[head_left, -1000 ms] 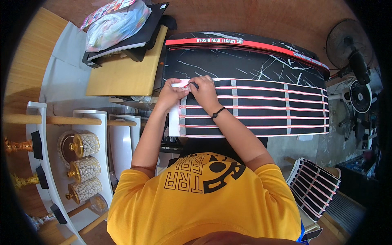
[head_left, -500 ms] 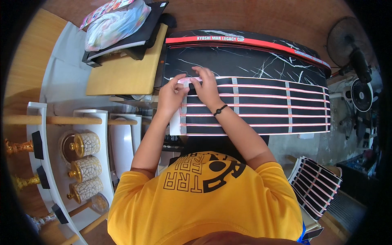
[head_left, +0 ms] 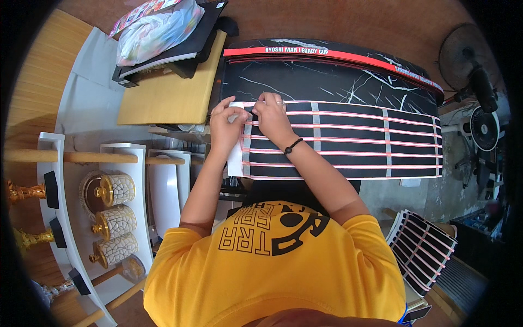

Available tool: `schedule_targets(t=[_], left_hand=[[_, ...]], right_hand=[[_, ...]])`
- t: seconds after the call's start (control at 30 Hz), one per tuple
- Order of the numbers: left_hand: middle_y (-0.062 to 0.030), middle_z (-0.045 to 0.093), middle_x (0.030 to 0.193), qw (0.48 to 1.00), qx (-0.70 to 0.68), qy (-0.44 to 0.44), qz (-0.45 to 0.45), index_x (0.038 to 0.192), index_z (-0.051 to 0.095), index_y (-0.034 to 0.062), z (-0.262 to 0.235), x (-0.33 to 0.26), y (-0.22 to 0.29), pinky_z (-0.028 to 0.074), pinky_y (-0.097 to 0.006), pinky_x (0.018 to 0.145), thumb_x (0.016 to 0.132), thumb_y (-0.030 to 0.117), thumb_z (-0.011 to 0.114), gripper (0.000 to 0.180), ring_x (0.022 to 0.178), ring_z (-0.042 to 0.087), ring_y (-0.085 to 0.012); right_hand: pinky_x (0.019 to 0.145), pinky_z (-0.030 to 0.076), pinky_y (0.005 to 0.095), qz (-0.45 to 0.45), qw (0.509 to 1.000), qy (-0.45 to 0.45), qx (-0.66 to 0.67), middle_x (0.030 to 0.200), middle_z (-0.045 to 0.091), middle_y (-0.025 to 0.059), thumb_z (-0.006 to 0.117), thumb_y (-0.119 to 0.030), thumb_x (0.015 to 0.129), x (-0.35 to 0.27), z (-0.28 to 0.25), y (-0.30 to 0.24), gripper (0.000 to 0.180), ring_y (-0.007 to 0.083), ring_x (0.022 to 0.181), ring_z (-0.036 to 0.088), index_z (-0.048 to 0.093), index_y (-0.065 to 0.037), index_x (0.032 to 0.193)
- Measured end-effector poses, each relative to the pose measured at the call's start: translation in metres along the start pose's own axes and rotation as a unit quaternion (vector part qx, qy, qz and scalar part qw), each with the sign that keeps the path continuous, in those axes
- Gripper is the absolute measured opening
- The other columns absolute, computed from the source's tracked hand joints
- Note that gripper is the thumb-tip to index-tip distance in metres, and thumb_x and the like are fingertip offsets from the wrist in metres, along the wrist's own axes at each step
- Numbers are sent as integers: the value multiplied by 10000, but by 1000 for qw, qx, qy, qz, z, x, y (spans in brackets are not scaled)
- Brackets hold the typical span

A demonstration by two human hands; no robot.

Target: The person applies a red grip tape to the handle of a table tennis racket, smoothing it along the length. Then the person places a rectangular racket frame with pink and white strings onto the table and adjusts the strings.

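Black marbled worktop (head_left: pixel 327 82) carries one striped sheet (head_left: pixel 348 147), reaching well right of both hands. Left hand (head_left: pixel 226 128) and right hand (head_left: pixel 269 117) pinch its upper-left edge, fingers narrow; three lidded jars (head_left: pixel 117 218) sit far left.

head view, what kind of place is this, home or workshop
Probably a small home workshop: a black marble-patterned table bears a long sheet of black and pink strip stickers, another such sheet lies nearby, and fans stand on a bare concrete floor.

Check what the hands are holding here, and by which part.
Both the left hand and right hand pinch the striped sheet at its upper left corner.
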State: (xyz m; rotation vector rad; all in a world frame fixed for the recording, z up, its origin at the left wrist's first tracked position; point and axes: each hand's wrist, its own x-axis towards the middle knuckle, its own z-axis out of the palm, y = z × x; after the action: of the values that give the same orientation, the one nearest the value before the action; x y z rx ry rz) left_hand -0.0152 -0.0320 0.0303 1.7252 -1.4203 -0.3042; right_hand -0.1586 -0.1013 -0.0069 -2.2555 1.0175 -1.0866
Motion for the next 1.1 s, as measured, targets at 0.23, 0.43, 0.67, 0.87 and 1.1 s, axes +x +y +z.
schedule_targets(t=[0.23, 0.43, 0.67, 0.87, 1.1], left_hand=[[-106, 590, 1075, 996, 87, 0, 22, 766, 740, 79, -46, -44, 51, 427, -391, 945, 699, 31, 796, 100, 1076, 552, -286], [-97, 617, 1024, 998, 38, 38, -40, 836, 758, 82, -56, -46, 21, 463, -365, 916, 749, 47, 803, 104, 1019, 590, -260], [-89, 624, 1004, 986, -95, 49, -127, 857, 743, 34, -46, -34, -1, 455, -334, 930, 767, 22, 792, 103, 1002, 594, -229], [-74, 607, 994, 996, -22, 79, -39, 823, 739, 39, -114, -46, 30, 437, -334, 930, 730, -1, 784, 111, 991, 579, -214], [-72, 616, 1051, 994, -34, 47, -94, 868, 758, 46, -136, -56, 16, 433, -327, 938, 782, 43, 797, 95, 1048, 568, -198]], right_hand=[[941, 432, 477, 49, 998, -35, -23, 1121, 559, 124, 657, -115, 860, 3, 3, 1, 76, 345, 1115, 515, 677, -50, 826], [1033, 374, 449, 2, 971, 22, 238, 1302, 571, 110, 702, -209, 851, 5, -11, 10, 112, 330, 1236, 477, 751, -112, 880], [1075, 265, 482, -82, 986, -103, 97, 1231, 591, 30, 742, -239, 803, -2, -15, 6, 119, 302, 1239, 454, 756, -122, 789], [1062, 296, 506, -67, 994, -79, 25, 1142, 584, 67, 725, -234, 814, -1, -4, 8, 147, 306, 1190, 476, 733, -93, 774], [1069, 237, 498, -77, 968, -112, 209, 1254, 589, 5, 804, -313, 742, 2, -20, 7, 178, 307, 1259, 425, 728, -155, 712]])
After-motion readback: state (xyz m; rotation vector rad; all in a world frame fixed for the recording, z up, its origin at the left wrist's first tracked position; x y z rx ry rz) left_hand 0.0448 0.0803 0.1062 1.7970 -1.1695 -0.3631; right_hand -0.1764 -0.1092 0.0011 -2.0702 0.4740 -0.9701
